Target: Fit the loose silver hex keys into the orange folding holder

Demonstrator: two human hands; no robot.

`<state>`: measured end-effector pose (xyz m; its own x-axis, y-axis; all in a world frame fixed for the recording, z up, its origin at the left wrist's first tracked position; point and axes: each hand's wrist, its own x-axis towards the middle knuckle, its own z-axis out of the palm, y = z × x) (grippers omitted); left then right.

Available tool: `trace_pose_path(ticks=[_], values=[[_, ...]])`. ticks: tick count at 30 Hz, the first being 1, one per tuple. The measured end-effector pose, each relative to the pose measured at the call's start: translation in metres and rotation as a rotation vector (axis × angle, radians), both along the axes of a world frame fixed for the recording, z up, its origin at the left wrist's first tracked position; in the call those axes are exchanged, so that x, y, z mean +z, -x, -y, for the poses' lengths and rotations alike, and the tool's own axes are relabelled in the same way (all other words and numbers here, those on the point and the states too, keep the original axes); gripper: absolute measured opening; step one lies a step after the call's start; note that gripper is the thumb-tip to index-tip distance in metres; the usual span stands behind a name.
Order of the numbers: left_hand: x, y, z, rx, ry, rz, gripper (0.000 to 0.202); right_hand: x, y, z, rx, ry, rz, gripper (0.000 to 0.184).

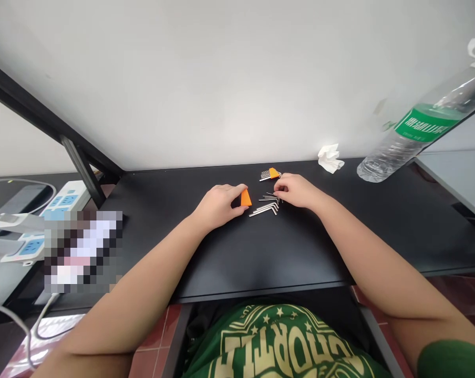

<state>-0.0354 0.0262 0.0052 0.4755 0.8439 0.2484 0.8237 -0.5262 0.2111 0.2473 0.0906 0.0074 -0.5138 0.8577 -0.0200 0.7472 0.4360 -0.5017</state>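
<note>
My left hand (220, 206) grips an orange hex key holder (246, 198) between thumb and fingers, holding it at the table top. Just to its right, several loose L-shaped hex keys (266, 209) lie in a fanned row, their short bends toward the right. My right hand (295, 190) is closed over the far end of this row, fingertips pinched at one of the smaller hex keys (272, 194); the fingers partly hide it. Behind the row lies a second orange holder (275, 172) with several hex keys fitted in it, close to my right hand's knuckles.
A crumpled white tissue (331, 158) lies near the wall. At the right, a large clear plastic bottle (409, 139) with a green label stands on the black table (257, 257). On the left are a power strip (69, 197), cables, and a pixelated device (85, 249).
</note>
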Motion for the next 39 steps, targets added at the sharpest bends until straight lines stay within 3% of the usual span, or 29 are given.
trace_pose_path(ticks=[12,20,30,39], values=[[-0.001,0.0,0.0,-0.006,0.022,0.001,0.05,0.006,-0.008,-0.004,-0.007,0.094,-0.006,0.017],[0.001,-0.001,0.0,0.015,0.05,0.007,0.049,0.009,-0.014,-0.005,0.059,0.05,0.081,0.02],[-0.002,-0.001,-0.001,0.017,0.073,0.034,0.048,0.006,-0.023,-0.009,0.048,0.108,0.039,0.009],[-0.001,0.0,-0.001,0.034,0.145,0.051,0.051,0.016,-0.019,0.001,0.023,0.024,0.305,0.011]])
